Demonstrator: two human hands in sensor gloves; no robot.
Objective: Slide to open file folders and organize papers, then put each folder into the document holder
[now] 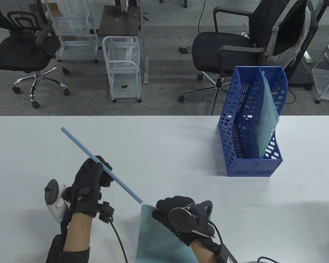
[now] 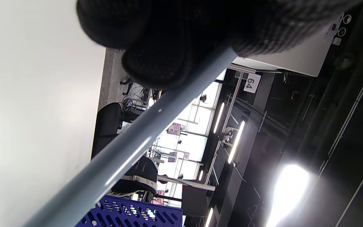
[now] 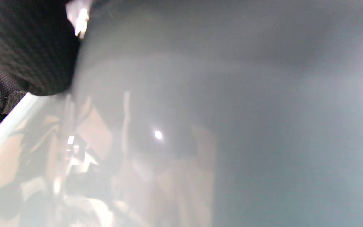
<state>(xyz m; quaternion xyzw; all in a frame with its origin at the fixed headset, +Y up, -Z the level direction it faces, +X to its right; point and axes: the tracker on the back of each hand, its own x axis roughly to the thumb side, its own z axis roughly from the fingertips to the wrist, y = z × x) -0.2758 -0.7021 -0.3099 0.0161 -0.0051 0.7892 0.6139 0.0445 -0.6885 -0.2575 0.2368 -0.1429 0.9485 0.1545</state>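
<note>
From above, my left hand (image 1: 90,186) curls round the blue slide bar (image 1: 98,164), its near tip at the teal folder (image 1: 156,241) my right hand (image 1: 178,219) grips; the blue document holder (image 1: 252,164) stands well beyond my right hand. Left wrist: fingers (image 2: 169,41) wrap the bar. Right wrist: folder fills the view beside my glove

In the table view the teal folder (image 1: 159,241) runs off the bottom edge, and the right hand (image 1: 178,216) with its tracker (image 1: 190,219) covers the folder's upper right part, so how the fingers lie on it cannot be told. The right wrist view is a close blur of folder surface with dim reflections. In the left wrist view the slide bar (image 2: 131,148) leaves the bottom edge and the left hand (image 2: 184,34) is cropped at the top.
</note>
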